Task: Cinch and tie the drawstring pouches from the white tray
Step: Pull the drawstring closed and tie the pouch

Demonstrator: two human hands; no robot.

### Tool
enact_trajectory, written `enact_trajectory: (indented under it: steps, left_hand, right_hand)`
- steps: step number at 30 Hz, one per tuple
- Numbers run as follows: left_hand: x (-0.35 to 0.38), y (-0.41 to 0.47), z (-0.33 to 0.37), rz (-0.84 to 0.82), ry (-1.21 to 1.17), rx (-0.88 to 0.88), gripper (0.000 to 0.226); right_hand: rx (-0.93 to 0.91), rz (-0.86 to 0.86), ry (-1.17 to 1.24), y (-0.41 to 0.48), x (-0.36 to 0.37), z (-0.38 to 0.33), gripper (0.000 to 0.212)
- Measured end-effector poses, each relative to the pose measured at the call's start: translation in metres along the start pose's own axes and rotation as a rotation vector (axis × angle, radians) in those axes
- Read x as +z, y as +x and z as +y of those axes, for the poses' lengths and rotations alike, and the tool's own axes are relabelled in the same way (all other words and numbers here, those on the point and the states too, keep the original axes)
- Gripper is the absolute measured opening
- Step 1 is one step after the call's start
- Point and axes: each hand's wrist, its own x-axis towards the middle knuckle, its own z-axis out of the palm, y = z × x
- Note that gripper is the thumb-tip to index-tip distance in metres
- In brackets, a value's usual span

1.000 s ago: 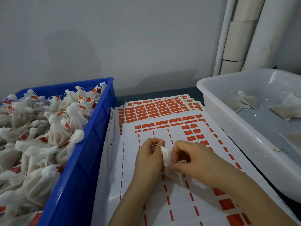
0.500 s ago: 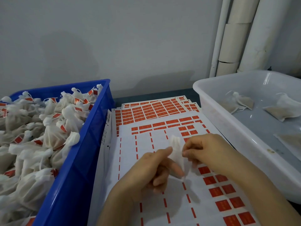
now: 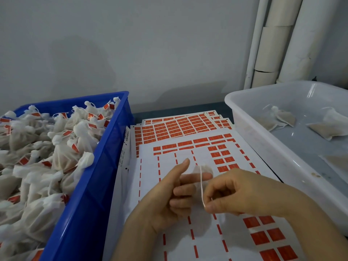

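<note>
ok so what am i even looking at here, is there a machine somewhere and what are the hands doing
No machine here: a person works with bare hands, and the view comes from a camera worn on their head, looking down. The right hand pinches a thin white drawstring, which runs up across the outstretched forefinger of the left hand to a small white pouch just beyond it. How the left hand holds the pouch is hidden. Underneath lie sheets of red labels. The blue crate on the left is heaped with tied pouches; the white tray on the right holds a few flat pouches.
</note>
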Motion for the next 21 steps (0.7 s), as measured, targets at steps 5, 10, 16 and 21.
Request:
enact_trajectory:
  steps: [5,10,16,21]
  left_hand:
    - [0.007,0.002,-0.001,0.214,0.301,0.064,0.032]
    - [-0.001,0.007,-0.008,0.536,0.937,0.104,0.024]
    - [-0.007,0.008,-0.004,0.607,1.092,0.217,0.025]
    - [-0.001,0.013,-0.01,0.855,1.141,0.394,0.027]
  right_hand:
    - [0.142,-0.076,-0.163,-0.001,0.0,0.009,0.011]
    - [0.157,0.266,-0.294,0.007,-0.004,0.024,0.014]
    - [-0.043,0.291,-0.147,0.033,0.021,0.025,0.023]
    - [-0.068,0.438,-0.182,0.04,0.03,0.026,0.022]
